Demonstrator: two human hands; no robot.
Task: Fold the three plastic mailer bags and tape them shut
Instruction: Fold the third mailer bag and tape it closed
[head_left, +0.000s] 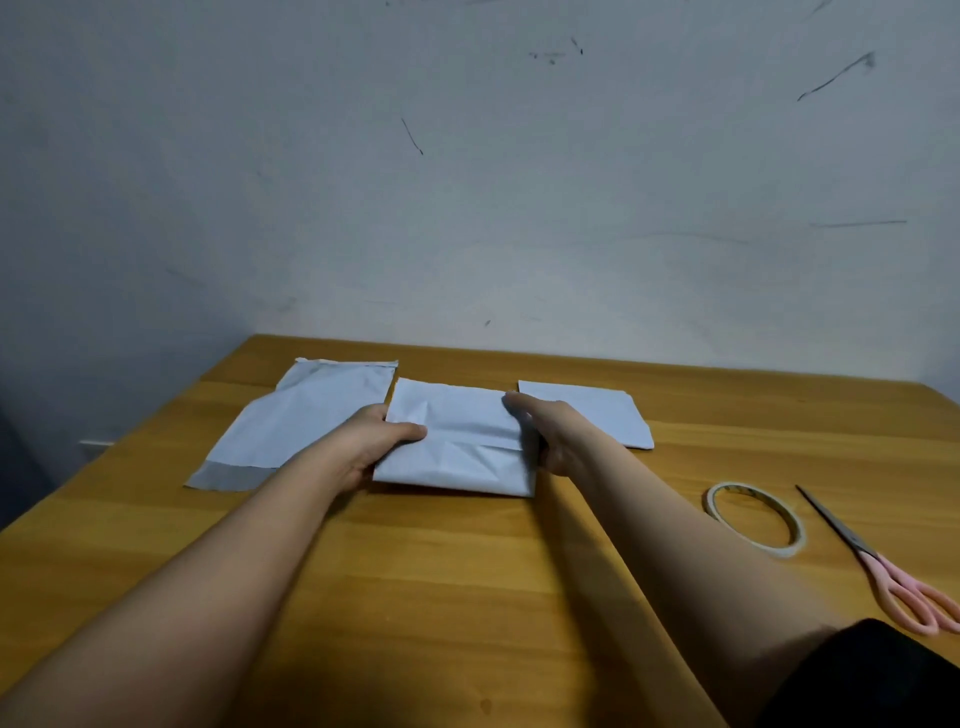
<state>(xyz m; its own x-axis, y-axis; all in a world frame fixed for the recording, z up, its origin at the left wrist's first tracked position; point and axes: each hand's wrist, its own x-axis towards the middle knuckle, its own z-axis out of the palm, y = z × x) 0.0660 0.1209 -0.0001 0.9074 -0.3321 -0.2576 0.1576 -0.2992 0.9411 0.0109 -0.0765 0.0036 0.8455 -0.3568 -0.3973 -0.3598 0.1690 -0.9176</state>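
A wooden surface (467, 597) with an orange-brown grain fills the lower half of the view, its far edge meeting a pale grey-white wall (467, 182) at twelve o'clock. The wall carries scattered dark scuffs and thin scratch marks, the longest streak toward two o'clock. A pair of scissors (883, 566) with pink handles lies at four o'clock, blades closed, tips pointing away toward the wall, handles nearest the right edge.
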